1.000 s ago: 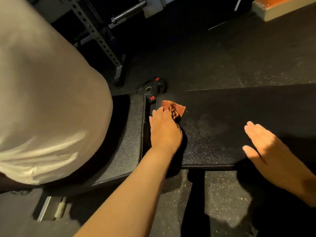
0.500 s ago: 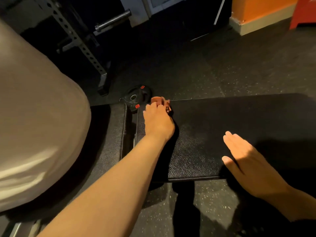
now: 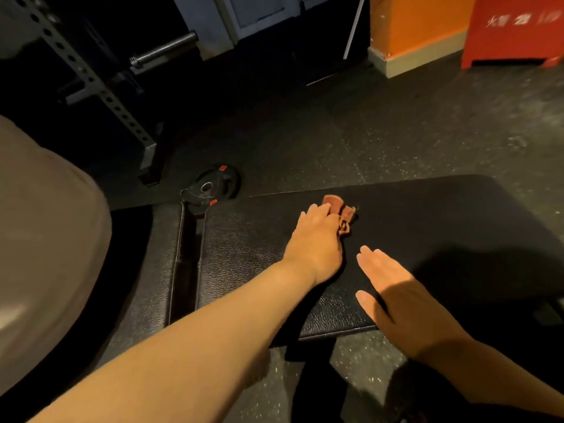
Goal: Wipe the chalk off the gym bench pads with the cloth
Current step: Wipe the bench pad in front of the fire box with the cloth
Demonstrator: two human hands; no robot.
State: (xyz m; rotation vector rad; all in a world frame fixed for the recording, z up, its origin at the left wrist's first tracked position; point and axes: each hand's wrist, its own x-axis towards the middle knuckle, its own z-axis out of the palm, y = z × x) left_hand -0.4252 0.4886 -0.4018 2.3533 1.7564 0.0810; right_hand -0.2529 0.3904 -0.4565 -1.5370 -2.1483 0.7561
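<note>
Left hand (image 3: 317, 242) – fingers curled over bunched reddish-brown cloth (image 3: 338, 209), pressing it onto long bench pad (image 3: 427, 227) near pad's far edge. Right hand (image 3: 396, 303) released, fingers straight and together, palm down over pad's near edge – whether it touches pad cannot be told. Seat pad (image 3: 158, 270) to left, narrow gap between the two pads. Black weight plate (image 3: 210, 190) on floor (image 3: 366, 141) just beyond gap. Perforated rack upright (image 3: 91, 77) behind plate. Red cabinet (image 3: 515, 29) at upper right.
</note>
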